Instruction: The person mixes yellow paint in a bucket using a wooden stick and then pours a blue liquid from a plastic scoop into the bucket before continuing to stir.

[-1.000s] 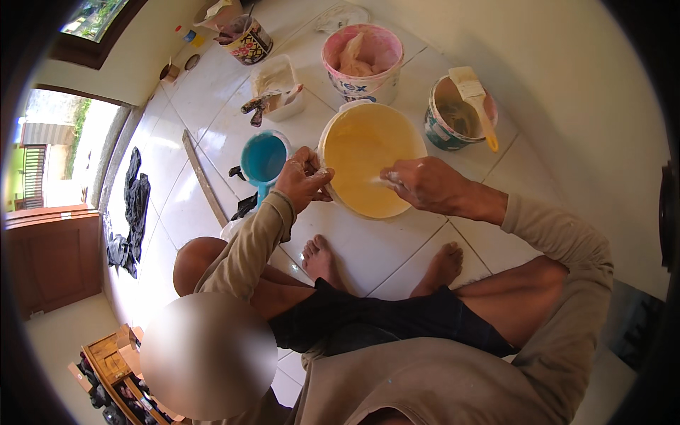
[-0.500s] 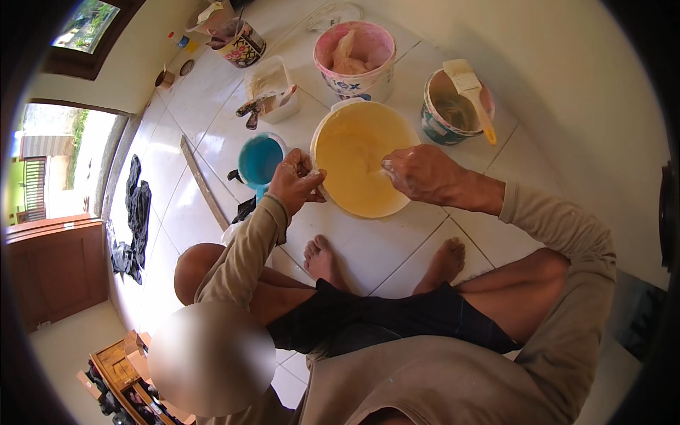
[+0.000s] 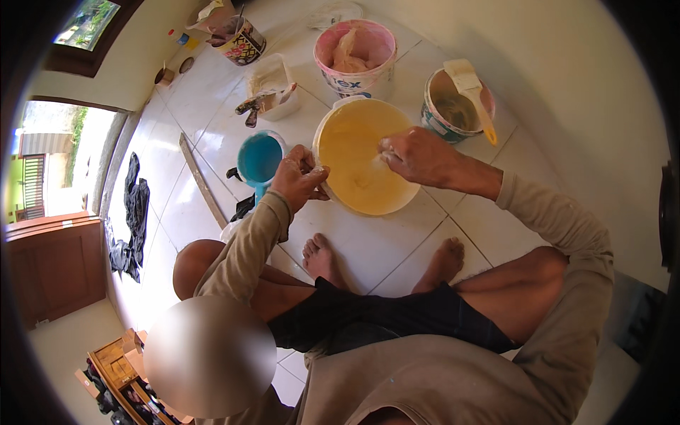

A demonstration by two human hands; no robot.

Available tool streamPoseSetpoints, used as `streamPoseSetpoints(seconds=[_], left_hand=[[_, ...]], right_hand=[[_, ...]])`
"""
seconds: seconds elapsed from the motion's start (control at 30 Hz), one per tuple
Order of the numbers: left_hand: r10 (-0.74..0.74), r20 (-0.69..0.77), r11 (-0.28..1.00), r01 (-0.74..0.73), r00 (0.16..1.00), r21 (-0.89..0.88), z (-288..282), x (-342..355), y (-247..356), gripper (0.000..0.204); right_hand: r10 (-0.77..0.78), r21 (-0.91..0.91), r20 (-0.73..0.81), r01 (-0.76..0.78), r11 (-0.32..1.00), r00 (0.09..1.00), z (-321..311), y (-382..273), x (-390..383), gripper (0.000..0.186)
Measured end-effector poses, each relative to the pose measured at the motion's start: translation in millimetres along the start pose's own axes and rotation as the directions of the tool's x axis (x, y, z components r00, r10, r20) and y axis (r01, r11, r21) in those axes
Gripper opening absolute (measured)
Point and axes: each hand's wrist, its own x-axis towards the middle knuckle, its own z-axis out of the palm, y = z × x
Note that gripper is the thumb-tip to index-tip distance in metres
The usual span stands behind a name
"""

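Note:
A round white bucket (image 3: 341, 131) with a yellow-looking inside stands on the floor between my feet and the far containers. My left hand (image 3: 299, 178) grips its left rim, thumb over the edge and pale smears on the fingers. Above the bucket's right side, my right hand (image 3: 419, 157) is closed in a fist, with a whitish blur below its fingers. What it holds is hidden. A shallow swirl shows in the pale contents below that hand.
A blue dipper (image 3: 261, 159) sits left of the bucket. Beyond are a clear tub (image 3: 284, 108) with putty knives and a pink-lined pail (image 3: 382, 79). A wide brush (image 3: 469, 88) rests across a paint pail (image 3: 433, 122). A long wooden strip (image 3: 201, 177) lies left.
My right hand has moved slightly up and left over the bucket, and the swirl in the contents has changed shape. My left hand stays on the rim.

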Motion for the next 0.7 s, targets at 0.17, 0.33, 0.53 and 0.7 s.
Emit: streamPoseSetpoints(seconds=[0.17,0.33,0.53,0.7], left_hand=[[0.011,0.01,1.0,-0.011,1.0,-0.003,-0.7,-1.8,0.5,0.027],[0.005,0.001,1.0,-0.005,1.0,-0.003,4.6,-0.8,2.8,0.026],[-0.005,-0.011,1.0,0.005,1.0,-0.022,2.8,-4.1,3.6,0.027],[0.002,-0.005,1.0,-0.002,1.0,-0.026,4.5,0.2,0.3,0.027]], right_hand=[[-0.002,-0.123,-0.055,-0.005,0.992,0.998,-0.8,6.4,-11.1,0.017],[0.032,-0.006,0.141,-0.031,0.999,0.99,0.3,-3.5,-17.8,0.019],[-0.009,-0.086,-0.147,-0.004,0.996,0.989,-0.5,5.7,-5.1,0.018],[0.099,-0.105,0.108,-0.087,0.991,0.989,-0.9,4.1,-17.8,0.021]])
